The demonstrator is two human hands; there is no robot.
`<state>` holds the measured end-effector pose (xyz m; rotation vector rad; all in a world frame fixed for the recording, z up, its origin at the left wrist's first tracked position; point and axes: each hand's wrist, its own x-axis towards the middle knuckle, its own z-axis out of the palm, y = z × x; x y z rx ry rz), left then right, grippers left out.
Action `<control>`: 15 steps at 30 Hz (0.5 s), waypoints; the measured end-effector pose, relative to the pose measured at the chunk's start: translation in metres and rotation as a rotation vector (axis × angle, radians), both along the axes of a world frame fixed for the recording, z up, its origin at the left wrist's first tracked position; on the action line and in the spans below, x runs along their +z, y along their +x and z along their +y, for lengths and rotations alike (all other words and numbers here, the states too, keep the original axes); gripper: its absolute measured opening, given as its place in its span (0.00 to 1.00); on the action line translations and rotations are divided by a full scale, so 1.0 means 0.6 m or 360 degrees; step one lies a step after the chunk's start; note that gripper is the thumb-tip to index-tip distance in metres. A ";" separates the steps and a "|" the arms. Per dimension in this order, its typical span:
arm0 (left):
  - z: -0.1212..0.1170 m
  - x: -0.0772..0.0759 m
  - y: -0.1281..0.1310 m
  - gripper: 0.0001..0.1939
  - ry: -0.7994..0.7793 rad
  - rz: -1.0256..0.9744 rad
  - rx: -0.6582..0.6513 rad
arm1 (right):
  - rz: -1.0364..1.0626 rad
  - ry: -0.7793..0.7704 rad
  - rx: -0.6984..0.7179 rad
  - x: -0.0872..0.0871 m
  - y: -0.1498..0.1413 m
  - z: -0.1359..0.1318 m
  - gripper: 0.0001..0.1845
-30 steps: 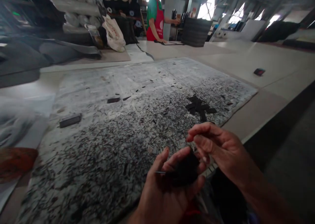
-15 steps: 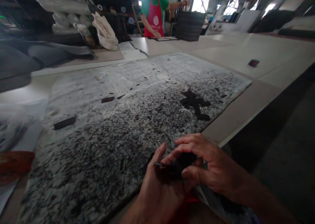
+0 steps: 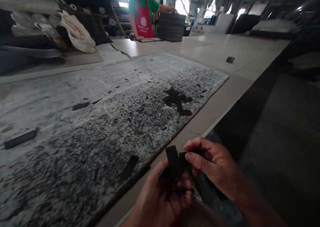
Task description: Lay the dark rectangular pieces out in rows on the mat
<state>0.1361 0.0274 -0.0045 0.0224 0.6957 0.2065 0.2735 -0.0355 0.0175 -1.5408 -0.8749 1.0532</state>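
Observation:
My left hand point(image 3: 156, 195) is cupped, palm up, around several small black rectangular pieces point(image 3: 173, 158) at the table's near edge. One of them stands up above the fingers. Thumb and fingers of my right hand point(image 3: 215, 163) pinch another dark piece point(image 3: 183, 158), right beside those in the left palm. What the pieces are made of I cannot make out. A single black piece point(image 3: 129, 167) lies on the speckled mat point(image 3: 140, 133) left of my hands. Farther off on the mat is a loose pile of similar black pieces point(image 3: 176, 99).
Dark scraps and flat dark bars point(image 3: 20, 138) are scattered over the mat. A small dark object point(image 3: 230, 59) rests on the table's far right. Across the table stands a person in a red apron point(image 3: 144, 22), a hand on a dark stack point(image 3: 171, 26). A whitish bag point(image 3: 77, 34) sits at back left.
The view has swung to the right. My hands have parted slightly; a black piece now sticks up from the left hand and the right hand's pinched piece shows.

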 end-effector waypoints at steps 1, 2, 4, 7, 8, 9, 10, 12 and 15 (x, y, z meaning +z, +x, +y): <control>-0.002 -0.001 0.001 0.22 0.0011 -0.0005 -0.0010 | 0.0024 -0.0008 0.0001 -0.002 -0.002 -0.003 0.09; -0.004 -0.001 0.002 0.23 0.0044 -0.0013 -0.0007 | 0.0038 -0.0015 0.0000 -0.004 -0.003 -0.005 0.09; -0.007 -0.001 0.002 0.23 0.0142 -0.0018 0.0014 | 0.0045 -0.0027 0.0003 -0.007 -0.004 -0.006 0.08; -0.007 -0.001 -0.002 0.22 0.0267 0.0027 0.0006 | 0.0067 -0.0042 0.0034 -0.011 -0.002 -0.007 0.08; -0.007 -0.002 -0.004 0.22 0.0281 0.0023 0.0023 | 0.0085 -0.0046 0.0045 -0.012 -0.001 -0.008 0.08; -0.006 -0.003 -0.006 0.20 0.0288 0.0005 0.0047 | 0.0108 -0.0051 0.0048 -0.013 0.000 -0.009 0.08; -0.006 -0.004 -0.007 0.19 0.0304 -0.0017 0.0059 | 0.0134 -0.0050 0.0049 -0.014 0.000 -0.010 0.07; -0.007 -0.005 -0.009 0.14 0.0383 -0.0009 0.0056 | 0.0170 -0.0053 0.0045 -0.016 0.000 -0.012 0.07; -0.013 -0.004 -0.010 0.11 0.0524 0.0051 -0.0013 | 0.0201 -0.0063 0.0055 -0.020 -0.003 -0.015 0.07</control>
